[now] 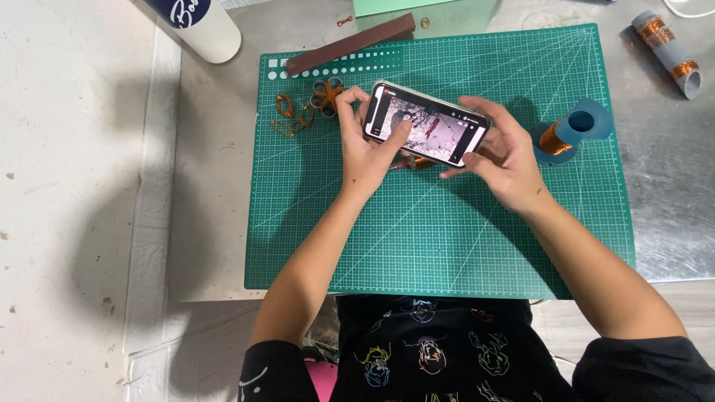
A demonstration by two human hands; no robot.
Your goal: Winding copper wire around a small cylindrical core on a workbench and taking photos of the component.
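Observation:
I hold a smartphone (428,123) sideways over a green cutting mat (447,231), its screen lit with a picture. My left hand (363,145) grips its left end, with the thumb resting on the screen. My right hand (500,152) holds the right end from below and behind. Under the phone, a small piece of copper-coloured wire work (414,161) peeks out on the mat. Bent copper wire shapes (305,108) lie on the mat just left of my left hand.
A blue spool of copper wire (570,132) stands at the mat's right edge. A grey tube wound with copper wire (668,52) lies at far right. A brown strip (350,43) lies along the mat's top edge, and a white cylinder (201,26) at top left.

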